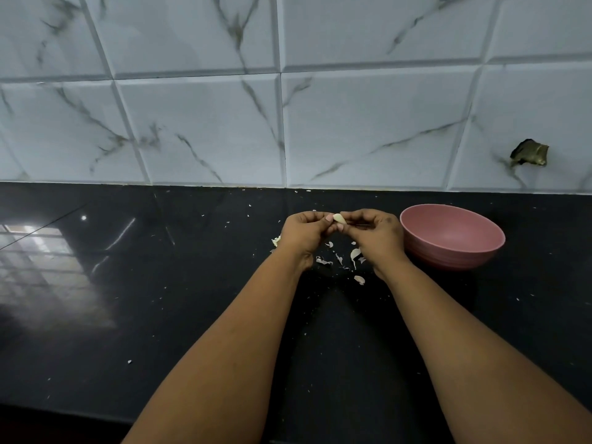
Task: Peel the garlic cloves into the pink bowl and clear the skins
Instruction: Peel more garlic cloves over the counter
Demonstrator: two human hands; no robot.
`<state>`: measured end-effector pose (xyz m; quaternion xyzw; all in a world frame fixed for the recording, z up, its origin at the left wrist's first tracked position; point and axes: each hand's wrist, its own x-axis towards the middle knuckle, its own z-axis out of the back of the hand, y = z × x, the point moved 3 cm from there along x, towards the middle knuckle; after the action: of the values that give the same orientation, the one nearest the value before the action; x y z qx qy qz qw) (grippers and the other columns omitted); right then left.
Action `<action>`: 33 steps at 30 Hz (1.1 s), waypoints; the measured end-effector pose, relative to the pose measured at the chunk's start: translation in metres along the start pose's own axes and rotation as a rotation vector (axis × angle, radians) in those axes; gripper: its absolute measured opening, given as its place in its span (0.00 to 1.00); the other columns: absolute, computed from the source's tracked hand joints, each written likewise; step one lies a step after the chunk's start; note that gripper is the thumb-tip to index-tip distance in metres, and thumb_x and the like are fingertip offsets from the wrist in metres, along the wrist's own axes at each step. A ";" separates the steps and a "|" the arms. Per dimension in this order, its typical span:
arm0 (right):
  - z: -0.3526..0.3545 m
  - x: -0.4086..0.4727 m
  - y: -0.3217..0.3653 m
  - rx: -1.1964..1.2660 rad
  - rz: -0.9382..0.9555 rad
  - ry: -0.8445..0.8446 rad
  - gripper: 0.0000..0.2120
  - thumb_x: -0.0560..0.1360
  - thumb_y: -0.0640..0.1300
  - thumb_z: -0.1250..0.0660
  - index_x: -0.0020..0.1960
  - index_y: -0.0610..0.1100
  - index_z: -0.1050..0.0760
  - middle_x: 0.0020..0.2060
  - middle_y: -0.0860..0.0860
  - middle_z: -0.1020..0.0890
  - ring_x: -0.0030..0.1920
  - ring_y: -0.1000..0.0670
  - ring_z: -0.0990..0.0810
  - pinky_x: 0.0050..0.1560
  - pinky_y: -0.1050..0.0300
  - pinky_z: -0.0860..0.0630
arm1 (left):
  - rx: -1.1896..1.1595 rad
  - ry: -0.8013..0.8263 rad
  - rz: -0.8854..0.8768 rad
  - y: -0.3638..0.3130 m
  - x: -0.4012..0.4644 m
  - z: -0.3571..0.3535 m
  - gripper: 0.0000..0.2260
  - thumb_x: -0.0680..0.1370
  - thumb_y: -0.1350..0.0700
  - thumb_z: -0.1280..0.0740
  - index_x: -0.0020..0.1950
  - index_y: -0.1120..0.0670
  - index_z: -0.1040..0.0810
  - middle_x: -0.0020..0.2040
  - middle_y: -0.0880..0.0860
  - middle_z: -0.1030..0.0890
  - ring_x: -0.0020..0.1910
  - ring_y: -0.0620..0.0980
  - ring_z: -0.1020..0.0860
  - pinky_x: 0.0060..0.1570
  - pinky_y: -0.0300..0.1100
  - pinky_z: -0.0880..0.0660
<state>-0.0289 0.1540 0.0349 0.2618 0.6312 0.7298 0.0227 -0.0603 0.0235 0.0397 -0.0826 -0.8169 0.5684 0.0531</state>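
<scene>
A pale garlic clove is pinched between the fingertips of my left hand and my right hand, held just above the black counter. The pink bowl stands upright immediately right of my right hand; its visible inside looks bare. Loose papery garlic skins lie scattered on the counter beneath and between my wrists. A small clump of garlic or skin peeks out left of my left hand, partly hidden by it.
The black polished counter runs to a marble-patterned tiled wall at the back. Tiny skin flecks dot the counter. A chipped hole marks the wall at right. The counter's front edge is at bottom left.
</scene>
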 end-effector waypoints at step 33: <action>-0.012 -0.010 0.005 0.364 -0.177 0.282 0.13 0.76 0.34 0.34 0.60 0.41 0.22 0.36 0.51 0.17 0.39 0.56 0.17 0.43 0.64 0.21 | 0.385 -0.009 -0.144 0.006 0.006 -0.001 0.09 0.78 0.58 0.36 0.39 0.55 0.22 0.37 0.56 0.19 0.40 0.56 0.22 0.44 0.51 0.24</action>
<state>-0.0238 0.1382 0.0355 0.1011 0.7697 0.6284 -0.0494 -0.0656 0.0271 0.0344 -0.0095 -0.6971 0.7092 0.1048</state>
